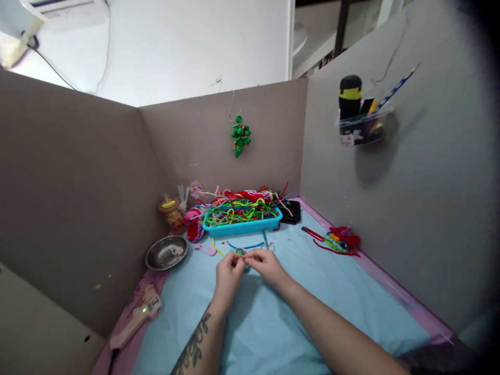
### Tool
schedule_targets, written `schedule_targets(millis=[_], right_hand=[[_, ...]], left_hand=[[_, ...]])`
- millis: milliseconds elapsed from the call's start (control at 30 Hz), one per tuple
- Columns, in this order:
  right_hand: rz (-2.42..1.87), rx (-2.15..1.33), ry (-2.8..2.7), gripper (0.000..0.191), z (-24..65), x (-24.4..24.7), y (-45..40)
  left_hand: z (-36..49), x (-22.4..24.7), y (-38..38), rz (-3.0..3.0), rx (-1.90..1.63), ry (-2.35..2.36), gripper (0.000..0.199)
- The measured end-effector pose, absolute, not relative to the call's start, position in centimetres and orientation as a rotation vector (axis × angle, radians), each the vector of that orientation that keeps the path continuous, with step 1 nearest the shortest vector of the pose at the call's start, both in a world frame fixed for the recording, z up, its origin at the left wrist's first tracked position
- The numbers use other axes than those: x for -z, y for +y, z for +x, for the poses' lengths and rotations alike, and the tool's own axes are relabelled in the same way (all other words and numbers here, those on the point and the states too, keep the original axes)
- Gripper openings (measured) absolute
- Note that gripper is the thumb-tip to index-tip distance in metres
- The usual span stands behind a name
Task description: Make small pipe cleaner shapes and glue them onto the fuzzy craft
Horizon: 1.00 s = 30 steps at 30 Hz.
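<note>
With the left hand [227, 276] and right hand [267, 266] pinching a small teal-and-purple craft piece [239, 251] midway between the side edges of the desk [359, 297], steadying one side while gently adjusting the other should work best

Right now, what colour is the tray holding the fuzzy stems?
The tray is bright blue; head view.

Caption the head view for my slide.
Left hand and right hand meet at a small multicolored piece, before a blue tray of colorful fuzzy stems.
</note>
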State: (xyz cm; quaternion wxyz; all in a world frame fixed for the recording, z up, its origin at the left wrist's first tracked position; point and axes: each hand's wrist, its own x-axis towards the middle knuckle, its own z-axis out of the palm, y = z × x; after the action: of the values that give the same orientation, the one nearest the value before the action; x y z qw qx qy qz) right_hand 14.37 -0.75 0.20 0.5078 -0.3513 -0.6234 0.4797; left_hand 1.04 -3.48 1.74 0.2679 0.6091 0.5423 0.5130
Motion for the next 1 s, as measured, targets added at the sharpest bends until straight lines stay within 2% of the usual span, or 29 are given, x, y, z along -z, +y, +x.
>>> schedule_targets(millis=[200,300,400,533,733,867,1000], right_hand=[[-0.804,-0.806,-1.736,0.025,14.3,-0.3,-1.8],[-0.792,-0.765,-1.693,0.026,14.2,-0.3,-1.9],[-0.785,-0.956,-1.488,0.021,14.2,-0.2,-1.5],[-0.737,-1.411,-1.069,0.025,14.4,-0.3,-0.5],[-0.451,-1.962,-0.638,0.021,15.5,-0.7,0.0],[-0.236,-2.078,-0.554,0.024,16.2,-1.0,-0.1],[-0.240,-2.056,-0.601,0.039,16.2,-1.2,0.0]], left_hand=[[0.6,-1.7,-2.9,1.429,-1.501,1.411,0.012],[0.3,-1.6,-2.6,1.306,-1.502,1.351,0.016],[0.3,-1.6,-2.4,1.192,-1.477,1.246,0.025],[0.4,-1.8,-2.4,1.052,-1.528,1.106,0.034],[-0.2,-2.1,-2.5,1.187,-1.601,1.179,0.028],[-1.4,-1.7,-2.2,1.486,-1.661,1.455,0.018],[-2.1,-1.6,-2.0,1.685,-1.626,1.650,0.014]])
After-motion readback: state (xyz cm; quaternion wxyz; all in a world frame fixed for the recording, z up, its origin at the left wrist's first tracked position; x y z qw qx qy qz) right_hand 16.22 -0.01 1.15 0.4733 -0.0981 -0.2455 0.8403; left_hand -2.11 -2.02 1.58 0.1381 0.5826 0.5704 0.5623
